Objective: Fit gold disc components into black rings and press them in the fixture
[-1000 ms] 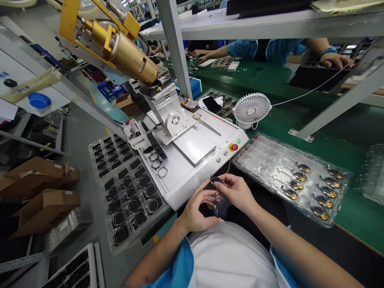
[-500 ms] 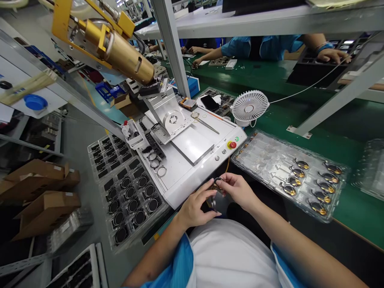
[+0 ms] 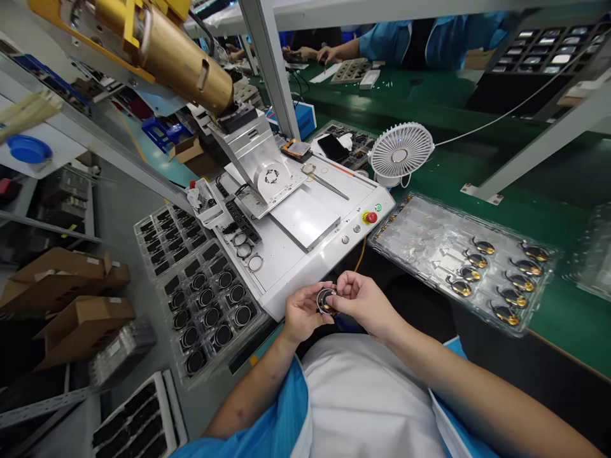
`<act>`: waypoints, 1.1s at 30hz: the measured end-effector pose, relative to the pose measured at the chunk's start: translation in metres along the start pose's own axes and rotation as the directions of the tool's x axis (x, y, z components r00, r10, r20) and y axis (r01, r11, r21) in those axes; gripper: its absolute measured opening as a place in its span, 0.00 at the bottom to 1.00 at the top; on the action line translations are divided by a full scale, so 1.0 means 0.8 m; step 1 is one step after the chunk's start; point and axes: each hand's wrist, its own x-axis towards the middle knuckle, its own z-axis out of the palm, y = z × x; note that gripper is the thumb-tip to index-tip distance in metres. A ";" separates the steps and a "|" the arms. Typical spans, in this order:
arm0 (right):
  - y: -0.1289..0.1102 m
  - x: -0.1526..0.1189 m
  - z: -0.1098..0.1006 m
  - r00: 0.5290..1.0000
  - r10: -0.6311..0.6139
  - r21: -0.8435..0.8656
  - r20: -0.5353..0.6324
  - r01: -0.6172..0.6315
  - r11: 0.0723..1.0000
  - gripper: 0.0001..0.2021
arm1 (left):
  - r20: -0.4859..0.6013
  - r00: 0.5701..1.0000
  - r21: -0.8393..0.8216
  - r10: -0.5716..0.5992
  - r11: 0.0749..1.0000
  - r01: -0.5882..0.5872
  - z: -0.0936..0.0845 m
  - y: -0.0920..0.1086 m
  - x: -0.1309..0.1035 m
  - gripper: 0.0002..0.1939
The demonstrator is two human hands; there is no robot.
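Low in front of my body, my left hand [image 3: 304, 313] is closed around the rim of a small round watch-like part [image 3: 325, 301] with a silvery ring edge and a dark and gold inside. My right hand [image 3: 361, 299] meets it from the other side, its thumb and fingertips pressed on the part's face and edge. Fingers cover much of the part. Just beyond both hands is the front of a white bench machine [image 3: 286, 280]. Several loose metal rings [image 3: 254, 263] lie on its left side.
At right lies a clear tray [image 3: 429, 216] with black-and-gold round parts. On the left, another tray [image 3: 191, 381] carries dark discs. A red stop button [image 3: 370, 217], tweezers [image 3: 329, 184], a fan [image 3: 400, 152] and a gold cylinder [image 3: 191, 63] are nearby. Co-workers' hands are across the bench.
The dark piece in my right hand and the ring in my left were apart; now they are together as one round part. Both hands have shifted slightly left, and the view has tilted.
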 end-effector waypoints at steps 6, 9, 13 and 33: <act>-0.005 -0.003 0.010 0.998 -0.049 -0.097 -0.035 0.045 0.994 0.17 | -0.016 0.998 0.025 0.067 0.997 -0.067 -0.003 -0.002 -0.003 0.33; -0.005 -0.004 0.013 0.999 -0.032 -0.097 -0.008 0.031 0.995 0.17 | -0.004 0.996 0.029 0.091 0.995 -0.091 -0.002 0.000 -0.003 0.33; -0.008 -0.003 0.014 1.000 -0.009 -0.120 -0.004 0.008 0.993 0.17 | -0.002 0.995 0.030 0.101 0.994 -0.101 -0.001 0.003 -0.002 0.32; 0.010 0.007 -0.007 0.970 0.213 -0.104 0.116 -0.201 0.974 0.27 | -0.093 0.993 0.072 0.067 0.996 -0.061 0.004 0.003 -0.009 0.29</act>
